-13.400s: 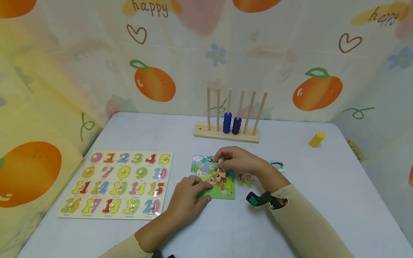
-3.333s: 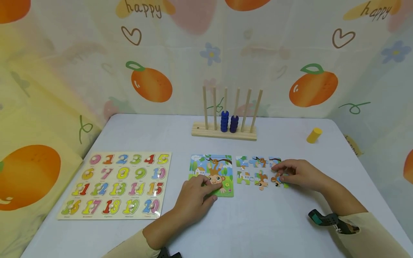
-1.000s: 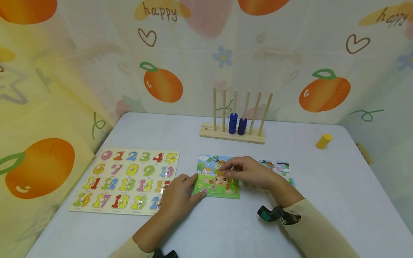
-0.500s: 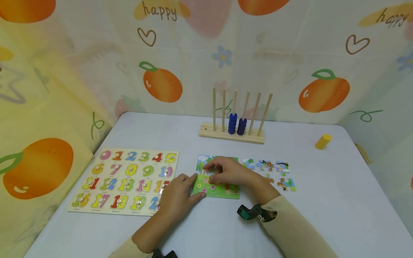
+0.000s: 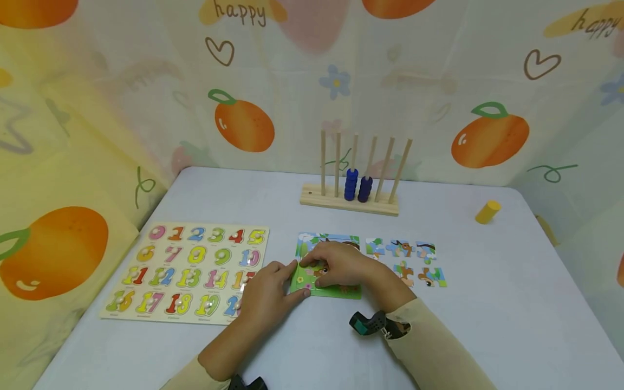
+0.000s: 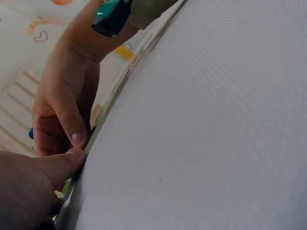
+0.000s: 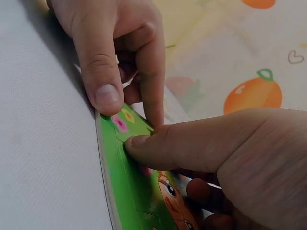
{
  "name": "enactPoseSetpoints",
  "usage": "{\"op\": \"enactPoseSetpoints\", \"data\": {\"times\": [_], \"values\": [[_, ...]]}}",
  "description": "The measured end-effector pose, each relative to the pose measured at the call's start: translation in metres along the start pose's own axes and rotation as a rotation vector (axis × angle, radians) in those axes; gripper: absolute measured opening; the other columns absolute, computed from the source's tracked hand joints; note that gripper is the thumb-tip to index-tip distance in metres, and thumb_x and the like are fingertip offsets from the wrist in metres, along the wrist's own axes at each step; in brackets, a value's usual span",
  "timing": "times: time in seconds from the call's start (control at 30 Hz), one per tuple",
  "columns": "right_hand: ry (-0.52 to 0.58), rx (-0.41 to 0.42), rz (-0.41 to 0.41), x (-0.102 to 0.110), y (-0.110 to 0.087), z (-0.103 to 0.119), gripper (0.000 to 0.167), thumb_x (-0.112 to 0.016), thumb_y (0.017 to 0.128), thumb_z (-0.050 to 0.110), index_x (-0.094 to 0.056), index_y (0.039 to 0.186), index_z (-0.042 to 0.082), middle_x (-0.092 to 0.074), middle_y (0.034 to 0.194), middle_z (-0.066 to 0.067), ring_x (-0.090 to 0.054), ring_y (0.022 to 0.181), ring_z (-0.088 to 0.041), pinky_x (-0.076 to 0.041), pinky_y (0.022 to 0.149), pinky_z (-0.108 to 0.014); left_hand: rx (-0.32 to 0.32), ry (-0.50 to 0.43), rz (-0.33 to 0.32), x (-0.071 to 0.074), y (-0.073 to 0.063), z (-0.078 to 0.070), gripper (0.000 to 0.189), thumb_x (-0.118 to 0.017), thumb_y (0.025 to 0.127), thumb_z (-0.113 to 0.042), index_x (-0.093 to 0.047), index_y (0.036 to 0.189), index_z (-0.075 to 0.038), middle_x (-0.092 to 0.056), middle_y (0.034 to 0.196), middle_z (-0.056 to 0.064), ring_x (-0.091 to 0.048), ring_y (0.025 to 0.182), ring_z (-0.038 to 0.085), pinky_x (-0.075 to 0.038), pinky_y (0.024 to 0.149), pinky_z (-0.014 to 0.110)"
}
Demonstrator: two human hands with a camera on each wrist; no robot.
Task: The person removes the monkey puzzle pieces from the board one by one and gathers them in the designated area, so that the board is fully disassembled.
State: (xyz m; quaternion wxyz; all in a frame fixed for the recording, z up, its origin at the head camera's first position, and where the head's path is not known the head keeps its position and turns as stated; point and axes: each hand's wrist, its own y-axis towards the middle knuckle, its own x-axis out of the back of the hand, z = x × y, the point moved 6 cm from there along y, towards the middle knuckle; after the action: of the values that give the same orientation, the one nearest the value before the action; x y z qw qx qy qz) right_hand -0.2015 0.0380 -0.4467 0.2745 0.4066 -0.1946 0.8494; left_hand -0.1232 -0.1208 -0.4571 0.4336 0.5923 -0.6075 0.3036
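Observation:
A square monkey jigsaw board (image 5: 327,293) lies in front of me. My left hand (image 5: 267,292) holds its near left corner, index finger at the left edge and thumb at the near edge. Over the board's left half, my right hand (image 5: 343,265) touches the picture with thumb and index finger spread apart. The right wrist view shows the right thumb (image 7: 177,143) on the green part, beside a seam. Whether a piece sits under the right fingers is hidden. Loose jigsaw pieces (image 5: 401,248) lie in two rows right of the board, partly behind the right wrist.
At left lies a number peg puzzle (image 5: 244,234), its lower right part behind the left hand. A wooden peg stand (image 5: 312,196) with blue and purple beads stands at the back. A yellow cylinder (image 5: 488,212) lies at the far right, near the table edge.
My right hand has come from the loose pieces onto the board, then slid left and nearer me, uncovering several pieces. My left hand went from the monkey picture to the corner.

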Motion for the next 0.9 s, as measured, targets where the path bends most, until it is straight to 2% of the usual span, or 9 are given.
{"op": "enactPoseSetpoints", "data": {"times": [0.1,0.27,0.43,0.67,0.9], "values": [[0.022,-0.006,0.004,0.0005,-0.0011,0.0015,0.049,-0.087,0.088,0.017,-0.074,0.135,0.020,-0.069,0.131,0.004,-0.063,0.115,-0.014,-0.051,0.098,-0.037,0.005,-0.002,0.004,0.0003,0.0001,-0.0004,0.073,-0.091,0.082,-0.049,-0.071,0.142,-0.012,-0.064,0.099,-0.001,-0.051,0.077,0.010,-0.040,0.063,0.029],[0.080,-0.049,0.001,0.0035,-0.0029,0.0039,0.052,-0.087,0.087,0.014,-0.071,0.136,0.013,-0.068,0.128,0.001,-0.063,0.111,-0.016,-0.052,0.097,-0.037,0.008,-0.009,0.003,0.0009,0.0006,-0.0011,0.073,-0.092,0.082,-0.049,-0.071,0.142,-0.012,-0.063,0.098,-0.001,-0.049,0.076,0.010,-0.040,0.063,0.028],[0.093,-0.058,0.015,0.0036,-0.0035,0.0053,0.046,-0.087,0.087,0.013,-0.072,0.130,0.011,-0.067,0.125,0.002,-0.061,0.107,-0.015,-0.052,0.095,-0.036,0.009,-0.008,0.007,0.0004,0.0007,-0.0012,0.073,-0.092,0.082,-0.048,-0.071,0.141,-0.011,-0.063,0.098,-0.001,-0.050,0.077,0.010,-0.040,0.063,0.028],[0.114,-0.059,0.036,0.0039,-0.0043,0.0045,0.047,-0.082,0.086,0.003,-0.071,0.131,0.010,-0.067,0.127,0.001,-0.062,0.111,-0.016,-0.052,0.098,-0.036,0.008,-0.004,0.014,0.0012,0.0003,-0.0021,0.073,-0.092,0.082,-0.048,-0.072,0.141,-0.011,-0.063,0.098,-0.001,-0.050,0.076,0.010,-0.040,0.063,0.028],[0.122,-0.061,0.048,0.0017,-0.0030,0.0044,0.046,-0.083,0.089,0.002,-0.070,0.132,0.009,-0.067,0.128,-0.001,-0.061,0.114,-0.018,-0.051,0.100,-0.038,0.010,-0.008,0.017,0.0007,0.0006,-0.0019,0.072,-0.092,0.082,-0.047,-0.072,0.141,-0.011,-0.063,0.098,-0.001,-0.050,0.076,0.009,-0.040,0.062,0.028]]}}
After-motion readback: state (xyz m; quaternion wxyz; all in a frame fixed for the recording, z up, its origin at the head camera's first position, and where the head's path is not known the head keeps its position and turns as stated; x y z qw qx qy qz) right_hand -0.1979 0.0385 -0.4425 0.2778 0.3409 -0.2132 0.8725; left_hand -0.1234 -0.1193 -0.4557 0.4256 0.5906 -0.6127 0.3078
